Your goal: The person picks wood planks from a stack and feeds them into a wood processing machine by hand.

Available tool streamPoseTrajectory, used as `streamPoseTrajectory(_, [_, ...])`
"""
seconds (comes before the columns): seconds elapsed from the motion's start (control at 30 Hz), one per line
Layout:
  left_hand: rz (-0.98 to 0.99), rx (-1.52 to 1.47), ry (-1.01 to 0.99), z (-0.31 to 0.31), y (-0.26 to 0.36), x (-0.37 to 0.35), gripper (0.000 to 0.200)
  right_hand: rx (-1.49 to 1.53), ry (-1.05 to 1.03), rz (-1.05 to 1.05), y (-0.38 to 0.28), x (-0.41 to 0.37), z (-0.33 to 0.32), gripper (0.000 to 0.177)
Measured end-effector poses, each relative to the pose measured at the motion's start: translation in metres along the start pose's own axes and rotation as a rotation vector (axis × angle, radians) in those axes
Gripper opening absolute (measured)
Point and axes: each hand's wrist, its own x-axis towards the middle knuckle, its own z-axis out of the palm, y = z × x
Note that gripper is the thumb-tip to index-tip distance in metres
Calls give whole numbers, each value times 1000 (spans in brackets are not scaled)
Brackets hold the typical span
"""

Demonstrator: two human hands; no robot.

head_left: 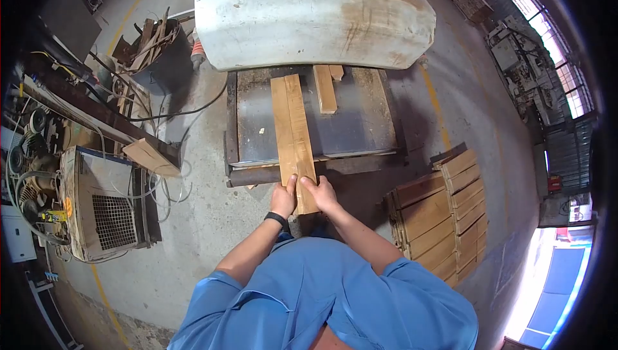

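Note:
Two long wooden boards (293, 128) lie side by side, their far ends on the dark machine table (360, 134) and their near ends over its front edge. My left hand (282, 199), with a black band on the wrist, grips the left edge, thumb on top. On the opposite edge my right hand (320, 194) grips in the same way, thumb on the upper face. The fingers under the boards are hidden. To the right, a shorter wooden board (326, 92) lies on the table, with a small wood piece (337, 72) beside its far end.
A white machine hood (309, 25) spans the far side of the table, with green and red buttons above. Stacked boards (441, 211) stand at the lower right. At left are a bin of scrap wood (158, 60), a mesh-fronted box (106, 205) and loose cables.

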Motion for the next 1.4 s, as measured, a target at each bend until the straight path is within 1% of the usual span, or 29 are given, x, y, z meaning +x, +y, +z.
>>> streamPoseTrajectory(0.1, [-26, 101, -52, 0, 0, -3, 78, -86, 53, 55, -3, -7, 4, 78])
streamPoseTrajectory(0.2, [-32, 170, -44, -1, 5, -5, 78, -121, 75, 54, 3, -3, 11, 78])
streamPoseTrajectory(0.3, [-41, 120, -52, -8, 15, -10, 76, -80, -3, 59, -9, -8, -3, 75])
streamPoseTrajectory(0.4, [-20, 1, -14, -12, 21, -31, 71, 69, -3, -36, -22, -35, -23, 73])
streamPoseTrajectory(0.43, [138, 20, 49, -15, 21, -40, 66, 14, 14, -54, -15, -39, -20, 71])
streamPoseTrajectory(0.53, [128, 68, 23, -17, 22, -50, 64, 155, 11, -271, 36, -22, 4, 78])
streamPoseTrajectory(0.57, [107, 99, 9, -12, 13, -44, 65, 117, 15, -241, 39, -17, 8, 81])
streamPoseTrajectory(0.67, [-146, 147, 2, 1, 3, -19, 68, -221, -65, 83, -5, -9, -9, 76])
streamPoseTrajectory(0.7, [-92, 84, -1, -6, 1, -16, 73, -207, -44, 120, -2, -5, -13, 77])
streamPoseTrajectory(0.73, [-65, 71, 8, -10, 4, -4, 75, -204, -15, 85, -8, 4, -24, 77])
streamPoseTrajectory(0.8, [-60, 57, 4, -13, -7, -8, 78, -211, 8, 57, -4, -3, -42, 76])
streamPoseTrajectory(0.83, [-80, 32, 0, -17, -6, -9, 80, -246, 25, 76, -7, -2, -50, 69])
streamPoseTrajectory(0.93, [-45, 28, 13, -10, -18, -6, 80, -287, 229, -18, -20, -13, -55, 64])
streamPoseTrajectory(0.97, [-55, 13, 29, -5, -23, -6, 76, -283, 247, -103, -15, -14, -51, 69])
streamPoseTrajectory(1.07, [8, -182, 61, -6, -5, -20, 72, -368, 252, -392, -4, -24, -43, 71])
streamPoseTrajectory(1.1, [100, -175, 66, -2, -14, -15, 71, -334, 170, -448, -9, -32, -47, 73])
streamPoseTrajectory(1.13, [191, -169, 69, 7, -31, -6, 71, -245, 132, -526, 0, -32, -44, 73])
streamPoseTrajectory(1.17, [280, -163, 71, 15, -44, -2, 71, -204, 127, -528, 5, -33, -42, 70])
streamPoseTrajectory(1.2, [262, -253, 26, 18, -49, -1, 72, -162, 123, -531, 9, -34, -39, 68])
streamPoseTrajectory(1.27, [227, -430, -55, 21, -50, 4, 73, 222, 21, -312, 42, -12, -10, 66])
streamPoseTrajectory(1.3, [213, -444, -67, 14, -32, -4, 74, 411, -31, -199, 57, -3, 1, 65])
streamPoseTrajectory(1.4, [217, -221, -69, 18, -46, 12, 71, 633, -428, 15, 63, 11, 2, 67])
